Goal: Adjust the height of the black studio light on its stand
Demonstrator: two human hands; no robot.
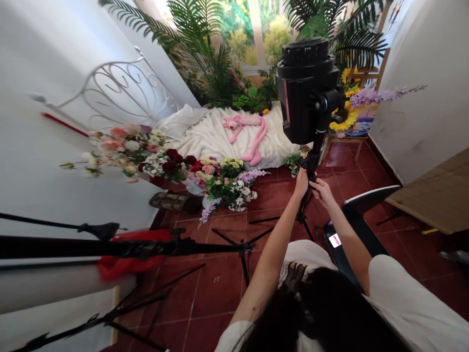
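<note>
In front of me a black studio light [306, 93] sits on top of a black light stand [318, 146], its round front end facing up. My left hand [302, 182] is closed around the stand's pole just below the bracket. Right beside it, slightly lower, my right hand [323, 190] has its fingers closed at the pole's collar. The stand's clamp parts are partly hidden behind my fingers. Below my hands, the stand's legs spread over the red tiled floor [216, 288].
Another black stand [205, 246] lies across the left, its legs near mine. Artificial flowers [227, 186] and a bed with white fur cover [205, 132] and pink plush toy [252, 122] are ahead. A black chair [351, 234] stands close on the right, beside a wooden board [436, 190].
</note>
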